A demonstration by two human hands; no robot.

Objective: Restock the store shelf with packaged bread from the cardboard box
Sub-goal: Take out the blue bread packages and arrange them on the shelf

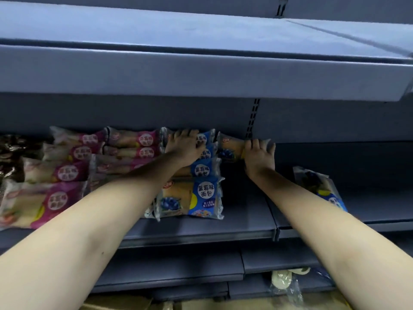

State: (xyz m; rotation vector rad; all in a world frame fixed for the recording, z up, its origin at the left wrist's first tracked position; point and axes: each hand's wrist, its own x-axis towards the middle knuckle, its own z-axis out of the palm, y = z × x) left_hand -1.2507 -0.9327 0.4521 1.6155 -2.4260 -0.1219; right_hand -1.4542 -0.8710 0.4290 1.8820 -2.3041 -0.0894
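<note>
held bread packet: the held bread packet [230,147] lies flat at the very back of the shelf, long axis running left to right along the back wall, red logo end pointing left, blueberry print facing up.
right hand: the right hand [260,156] grips that packet's right end, palm down, fingers curled over its far edge.
left hand: the left hand [185,145] is spread over the rear packets of the blue column, fingers fanned and pressing flat, pinching nothing.
blue column: the blue column [196,194] runs front to back just beside the held one, on its left. every packet's long axis also runs left to right, and they overlap like roof tiles.
pink packets: two columns of pink packets [67,173] further left, same sideways lie.
dark packets: dark packets [11,151] at the far left edge, too blurred to read.
stray blue packet: a stray blue packet [321,189] in the next bay to the right, well apart, long axis slanting front to back, partly hidden behind the right forearm.
shelf: the grey shelf [245,220] carries the lot, and the upper shelf [201,72] overhangs it.
down low: a cardboard box [116,304] at the bottom edge, and a clear bag [283,280] on a lower shelf.
</note>
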